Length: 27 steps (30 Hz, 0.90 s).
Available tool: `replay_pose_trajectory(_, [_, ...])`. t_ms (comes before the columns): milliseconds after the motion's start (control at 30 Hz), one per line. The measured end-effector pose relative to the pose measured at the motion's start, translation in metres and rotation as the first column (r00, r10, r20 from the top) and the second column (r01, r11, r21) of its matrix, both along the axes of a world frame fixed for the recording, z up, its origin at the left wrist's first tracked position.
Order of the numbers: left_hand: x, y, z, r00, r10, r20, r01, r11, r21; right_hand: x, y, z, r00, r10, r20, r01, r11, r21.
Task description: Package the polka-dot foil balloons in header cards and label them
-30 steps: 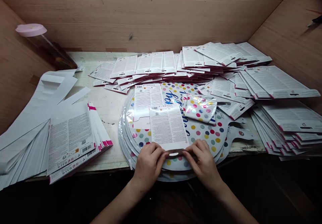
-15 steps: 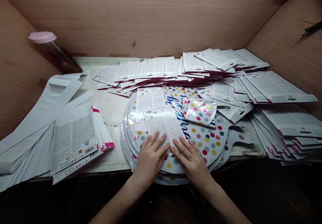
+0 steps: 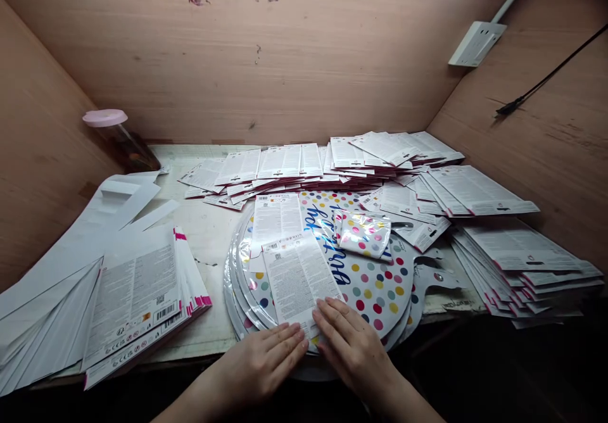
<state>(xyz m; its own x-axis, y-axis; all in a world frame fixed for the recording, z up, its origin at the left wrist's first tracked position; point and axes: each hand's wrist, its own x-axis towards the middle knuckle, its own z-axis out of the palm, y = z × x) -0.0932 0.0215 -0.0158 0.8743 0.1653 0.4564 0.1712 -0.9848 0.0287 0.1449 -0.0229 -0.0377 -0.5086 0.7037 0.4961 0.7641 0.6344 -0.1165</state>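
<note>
A printed white card sleeve (image 3: 299,277) lies tilted on a stack of round foil balloons (image 3: 380,290) with coloured dots and blue lettering. My right hand (image 3: 354,347) rests with flat, stretched fingers on the sleeve's lower right corner. At its near end lies my left hand (image 3: 268,359), fingers stretched and side by side; whether it touches the sleeve I cannot tell. Behind it, a second printed sleeve (image 3: 277,217) is partly covered by the first. A folded dotted foil balloon (image 3: 363,233) sits on the stack, right of the sleeves.
Piles of filled-looking sleeves (image 3: 285,162) line the back, with more sleeves (image 3: 527,246) at the right. At left are stacked printed sleeves (image 3: 137,290) and loose white papers (image 3: 47,284). A pink-lidded bottle (image 3: 121,141) stands in the back left corner. Wooden panels (image 3: 285,62) enclose the table.
The view has tilted upward. My left hand has drawn back from the sleeve's face toward its near end, and my right hand has slid to the lower right corner.
</note>
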Motion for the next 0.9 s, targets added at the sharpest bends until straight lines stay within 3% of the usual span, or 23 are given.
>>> replay_pose_trajectory(100, [-0.004,0.000,0.012,0.996,0.019,0.085,-0.018,1.000,-0.019,-0.003,0.018,0.015,0.997,0.052,0.061,-0.059,0.991,0.124])
replay_pose_trajectory(167, [-0.008,0.004,0.017,0.946,0.182,0.269,-0.148,0.979,-0.142,-0.004,0.037,0.028,0.988,0.087,0.125,-0.113,0.971,0.211])
replay_pose_trajectory(200, [-0.009,0.008,0.018,0.881,0.308,0.359,-0.224,0.940,-0.257,-0.006,0.047,0.034,0.982,0.098,0.159,-0.134,0.961,0.241])
replay_pose_trajectory(300, [-0.014,0.024,0.022,0.678,0.613,0.406,-0.325,0.745,-0.583,-0.014,0.072,0.045,0.959,0.151,0.238,-0.220,0.930,0.295])
replay_pose_trajectory(367, [-0.018,0.035,0.023,0.631,0.680,0.373,-0.344,0.677,-0.650,-0.021,0.079,0.049,0.946,0.222,0.235,-0.290,0.906,0.310])
replay_pose_trajectory(433, [-0.024,0.044,0.022,0.532,0.749,0.395,-0.389,0.630,-0.672,-0.024,0.082,0.057,0.942,0.286,0.174,-0.328,0.893,0.307])
replay_pose_trajectory(467, [-0.027,0.049,0.021,0.445,0.802,0.399,-0.402,0.577,-0.711,-0.023,0.084,0.064,0.947,0.300,0.118,-0.322,0.892,0.318])
replay_pose_trajectory(533, [-0.029,0.062,0.018,0.276,0.905,0.324,-0.406,0.415,-0.814,-0.014,0.097,0.083,0.967,0.254,-0.025,-0.228,0.903,0.364])
replay_pose_trajectory(567, [-0.028,0.070,0.016,0.237,0.940,0.245,-0.419,0.327,-0.847,-0.007,0.109,0.096,0.977,0.189,-0.098,-0.137,0.912,0.387])
replay_pose_trajectory(633, [-0.018,0.087,0.013,0.246,0.969,0.033,-0.532,0.164,-0.831,0.010,0.143,0.123,0.979,-0.018,-0.203,0.096,0.919,0.381])
replay_pose_trajectory(667, [-0.010,0.096,0.012,0.266,0.960,-0.085,-0.625,0.105,-0.773,0.018,0.163,0.136,0.968,-0.120,-0.222,0.199,0.902,0.382])
replay_pose_trajectory(733, [0.009,0.112,0.011,0.208,0.938,-0.279,-0.802,0.000,-0.597,0.029,0.204,0.155,0.923,-0.267,-0.276,0.363,0.841,0.401])
replay_pose_trajectory(800, [0.025,0.122,0.012,0.113,0.927,-0.357,-0.894,-0.062,-0.444,0.032,0.239,0.163,0.885,-0.345,-0.313,0.453,0.794,0.405])
replay_pose_trajectory(833, [0.031,0.125,0.012,0.088,0.925,-0.369,-0.910,-0.076,-0.408,0.030,0.253,0.162,0.876,-0.362,-0.317,0.465,0.806,0.365])
replay_pose_trajectory(900, [0.034,0.129,0.013,0.088,0.924,-0.371,-0.893,-0.092,-0.440,0.021,0.275,0.154,0.884,-0.365,-0.291,0.429,0.882,0.196])
